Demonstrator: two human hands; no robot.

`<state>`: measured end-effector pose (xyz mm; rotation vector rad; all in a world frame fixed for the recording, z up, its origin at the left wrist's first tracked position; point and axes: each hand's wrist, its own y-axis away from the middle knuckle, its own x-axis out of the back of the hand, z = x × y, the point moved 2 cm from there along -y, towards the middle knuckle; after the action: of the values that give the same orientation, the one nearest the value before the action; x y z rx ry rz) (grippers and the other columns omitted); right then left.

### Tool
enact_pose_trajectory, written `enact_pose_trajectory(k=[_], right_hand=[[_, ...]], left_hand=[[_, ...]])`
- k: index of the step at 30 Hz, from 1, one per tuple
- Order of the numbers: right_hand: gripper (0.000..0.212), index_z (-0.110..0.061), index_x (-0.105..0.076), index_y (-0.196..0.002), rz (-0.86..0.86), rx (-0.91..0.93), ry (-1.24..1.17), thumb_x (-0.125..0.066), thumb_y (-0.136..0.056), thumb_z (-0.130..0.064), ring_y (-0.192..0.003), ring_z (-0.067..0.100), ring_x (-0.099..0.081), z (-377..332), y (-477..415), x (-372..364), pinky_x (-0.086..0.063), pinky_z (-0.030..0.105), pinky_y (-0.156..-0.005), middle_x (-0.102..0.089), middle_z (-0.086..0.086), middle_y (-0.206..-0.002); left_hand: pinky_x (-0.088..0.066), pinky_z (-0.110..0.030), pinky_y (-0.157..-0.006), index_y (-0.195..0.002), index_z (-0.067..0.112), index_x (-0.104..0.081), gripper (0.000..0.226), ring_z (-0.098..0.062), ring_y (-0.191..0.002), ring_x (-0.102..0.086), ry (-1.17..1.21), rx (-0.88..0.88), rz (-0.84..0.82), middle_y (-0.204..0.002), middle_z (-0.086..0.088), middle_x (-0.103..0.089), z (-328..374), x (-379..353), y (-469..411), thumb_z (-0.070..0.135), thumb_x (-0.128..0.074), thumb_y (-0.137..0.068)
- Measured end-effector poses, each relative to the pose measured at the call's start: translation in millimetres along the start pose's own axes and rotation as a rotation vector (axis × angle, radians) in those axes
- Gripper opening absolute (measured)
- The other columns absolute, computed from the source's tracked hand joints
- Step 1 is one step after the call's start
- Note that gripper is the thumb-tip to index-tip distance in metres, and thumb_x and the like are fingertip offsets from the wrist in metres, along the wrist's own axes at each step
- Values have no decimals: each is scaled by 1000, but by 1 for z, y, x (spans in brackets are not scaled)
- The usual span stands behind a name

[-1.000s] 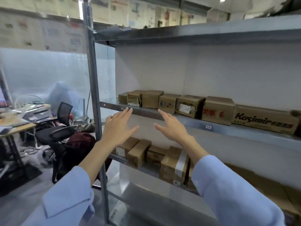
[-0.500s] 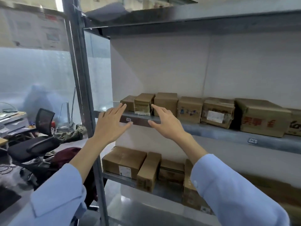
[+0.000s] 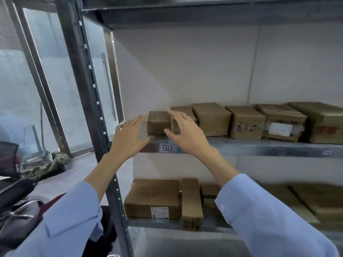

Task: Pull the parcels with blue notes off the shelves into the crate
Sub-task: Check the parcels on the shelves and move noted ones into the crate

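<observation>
Seen from the head camera, a person in light-blue sleeves (image 3: pixel 269 219) is holding both hands up at the middle grey metal shelf (image 3: pixel 259 147) of a steel rack. The left hand (image 3: pixel 130 138) is hovering with its fingers straight and spread, gripping nothing. Its fingertips are lying just left of a small brown cardboard parcel (image 3: pixel 158 122) that is sitting at the left end of that shelf. The right hand (image 3: pixel 185 132) is likewise spreading wide and carrying nothing. It is covering the front of a second brown parcel (image 3: pixel 181 109) just beside the first; whether its thumb is touching either one cannot be told.

To the right, four more cartons are standing in a row on the same shelf:
- a plain brown box (image 3: pixel 211 119);
- a box with smudged bluish marks (image 3: pixel 246 123), too blurred to tell whether they are a note;
- a box with a white label (image 3: pixel 281 123);
- a larger box with red characters (image 3: pixel 323 125).

A small white tag reading "H" (image 3: pixel 167 148) is sticking to the shelf's front lip between the wrists.

On the lower shelf (image 3: pixel 157 222), a flat brown carton with a white sticker (image 3: pixel 152 197) is lying just beside a narrow brown carton (image 3: pixel 191 203). A dark steel upright (image 3: pixel 87 89) is standing at the rack's left edge, and beyond it a camouflage-patterned cloth (image 3: pixel 50 164) is lying on the floor.
</observation>
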<state>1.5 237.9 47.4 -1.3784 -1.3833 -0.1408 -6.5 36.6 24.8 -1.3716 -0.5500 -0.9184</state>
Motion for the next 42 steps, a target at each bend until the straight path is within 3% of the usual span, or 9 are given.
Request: enact_pose_trajectory(k=[6, 13, 19, 23, 27, 30, 36, 39, 42], right_hand=[[61, -22, -31, -151, 10, -22, 31, -58, -97, -32, -140, 18, -34, -14, -9, -12, -41, 37, -106, -37, -3, -152], [61, -21, -33, -151, -6, -14, 32, -58, -96, -30, -139, 17, -36, -15, -12, -24, -40, 36, -107, -38, -3, -152], [58, -19, -36, -150, 0, -30, -4, -59, -96, -27, -137, 13, -37, -9, -10, -27, -36, 27, -107, -39, -3, -151], [57, -19, -37, -149, -19, -28, -15, -59, -96, -26, -138, 14, -37, -7, -10, -29, -34, 28, -109, -40, -2, -150], [57, -17, -39, -148, -36, -7, -42, -60, -96, -24, -136, 17, -39, -9, -11, -37, -34, 27, -108, -43, 1, -149], [58, -17, -37, -149, -62, 3, -60, -60, -96, -23, -136, 19, -40, -13, -12, -47, -34, 27, -107, -42, 2, -149], [65, -16, -33, -151, -122, -20, -119, -64, -94, -26, -134, 22, -42, -19, -20, -65, -34, 28, -107, -43, 7, -148], [64, -14, -37, -148, -135, -43, -153, -67, -92, -22, -130, 24, -46, -20, -23, -72, -37, 33, -108, -48, 10, -144], [61, -13, -42, -144, -127, -54, -182, -69, -90, -16, -124, 27, -51, -18, -24, -75, -42, 36, -104, -53, 10, -138]], left_hand=[[-22, -48, -116, -151, 26, -31, 77, -25, -143, -33, 152, -10, -35, -158, 3, -31, -17, -27, -24, 57, -61, -88], [-43, -45, -105, -144, 18, -42, 74, -27, -128, -49, 410, 12, -66, -146, -4, -47, -21, -42, -41, 44, -73, -82], [-44, -41, -104, -137, 12, -50, 68, -30, -122, -53, 463, -2, -67, -140, -11, -52, -21, -55, -55, 32, -79, -79], [-42, -30, -96, -128, 11, -58, 53, -26, -116, -54, 526, 25, -27, -130, -9, -57, -27, -57, -55, 22, -78, -80], [-48, -41, -99, -124, 15, -61, 51, -23, -113, -57, 605, 38, -23, -125, -6, -60, -36, -47, -46, 22, -81, -78], [-49, -34, -97, -124, 17, -63, 51, -17, -111, -57, 638, 50, 0, -122, 1, -60, -44, -34, -30, 19, -82, -77], [-39, -9, -88, -125, 21, -61, 49, -11, -113, -54, 654, 25, -23, -130, 4, -58, -59, -17, -4, 19, -80, -80], [-42, -13, -90, -123, 22, -62, 49, -12, -113, -56, 666, 27, -28, -125, 7, -60, -57, -15, 2, 17, -81, -78], [-46, -31, -101, -121, 21, -62, 48, -14, -117, -55, 664, 32, -6, -123, 6, -61, -53, -15, 6, 19, -82, -77]])
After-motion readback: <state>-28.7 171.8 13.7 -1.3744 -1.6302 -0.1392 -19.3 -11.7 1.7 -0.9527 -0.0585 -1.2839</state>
